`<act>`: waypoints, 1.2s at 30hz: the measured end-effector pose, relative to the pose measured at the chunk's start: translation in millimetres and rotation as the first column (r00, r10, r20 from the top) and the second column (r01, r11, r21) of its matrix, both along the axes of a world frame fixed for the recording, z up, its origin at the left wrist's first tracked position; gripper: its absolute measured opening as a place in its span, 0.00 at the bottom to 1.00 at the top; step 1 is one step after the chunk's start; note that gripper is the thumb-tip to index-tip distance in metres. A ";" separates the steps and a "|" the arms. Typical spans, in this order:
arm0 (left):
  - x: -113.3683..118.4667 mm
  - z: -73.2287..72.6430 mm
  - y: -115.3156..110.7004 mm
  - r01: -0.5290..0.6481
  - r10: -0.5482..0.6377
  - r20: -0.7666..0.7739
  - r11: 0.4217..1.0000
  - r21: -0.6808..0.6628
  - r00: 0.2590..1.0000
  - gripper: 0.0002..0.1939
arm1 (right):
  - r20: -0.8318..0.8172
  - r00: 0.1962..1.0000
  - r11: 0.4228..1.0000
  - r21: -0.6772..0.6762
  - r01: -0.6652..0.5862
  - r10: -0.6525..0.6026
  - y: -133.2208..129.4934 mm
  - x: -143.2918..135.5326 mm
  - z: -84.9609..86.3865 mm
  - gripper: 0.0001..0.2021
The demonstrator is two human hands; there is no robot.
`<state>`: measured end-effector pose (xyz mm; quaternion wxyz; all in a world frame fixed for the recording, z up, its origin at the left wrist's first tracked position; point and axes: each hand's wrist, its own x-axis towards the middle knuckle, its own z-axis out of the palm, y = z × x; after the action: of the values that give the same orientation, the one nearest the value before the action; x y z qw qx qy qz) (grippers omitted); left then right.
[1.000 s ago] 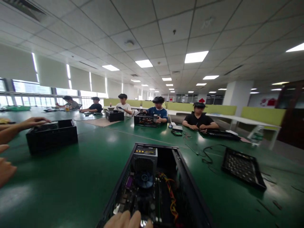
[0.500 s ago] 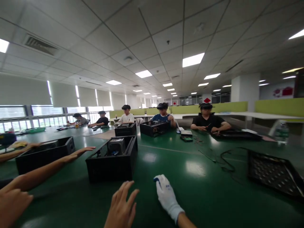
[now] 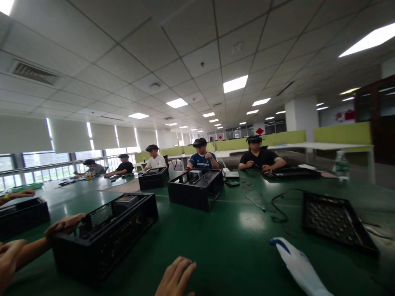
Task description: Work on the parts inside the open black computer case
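Observation:
My left hand (image 3: 175, 277) is bare and hovers low over the green table (image 3: 234, 242), fingers apart, holding nothing. My right hand (image 3: 298, 263) wears a white glove with a blue fingertip and stretches out flat above the table, also holding nothing. An open black computer case (image 3: 105, 234) stands to the left of my left hand, apart from it. Another person's hand (image 3: 64, 224) rests on that case's far left corner.
A perforated black side panel (image 3: 336, 222) lies at the right, with a black cable (image 3: 277, 205) beside it. Two more open cases (image 3: 196, 189) (image 3: 152, 177) stand further back. Several people sit along the far side. A water bottle (image 3: 341, 162) stands at far right.
The open case that stood right in front of me now sits to my left under a neighbour's hand. Both my hands have come off it and hover over the table.

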<state>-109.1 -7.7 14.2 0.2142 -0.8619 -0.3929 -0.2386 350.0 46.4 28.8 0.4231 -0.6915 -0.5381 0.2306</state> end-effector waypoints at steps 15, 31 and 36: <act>88.8 158.9 160.6 -0.458 0.418 -0.227 0.873 -0.169 0.880 0.15 | -0.244 0.967 0.993 -0.073 -0.095 0.075 9.4 13.9 0.1 0.47; 102.6 172.2 54.1 -0.378 0.276 -0.293 0.840 -0.389 0.916 0.30 | 0.223 0.921 0.873 0.308 -0.377 0.319 23.3 -65.0 161.4 0.32; 83.2 186.2 115.1 -0.408 0.228 -0.407 0.802 -0.436 0.884 0.27 | 0.648 0.560 0.762 -0.049 -0.646 0.517 75.5 -174.1 220.5 0.18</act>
<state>-25.9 107.3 200.4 0.0793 -0.8352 -0.5405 0.0640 175.8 122.0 249.2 0.1834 -0.4642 -0.8644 0.0605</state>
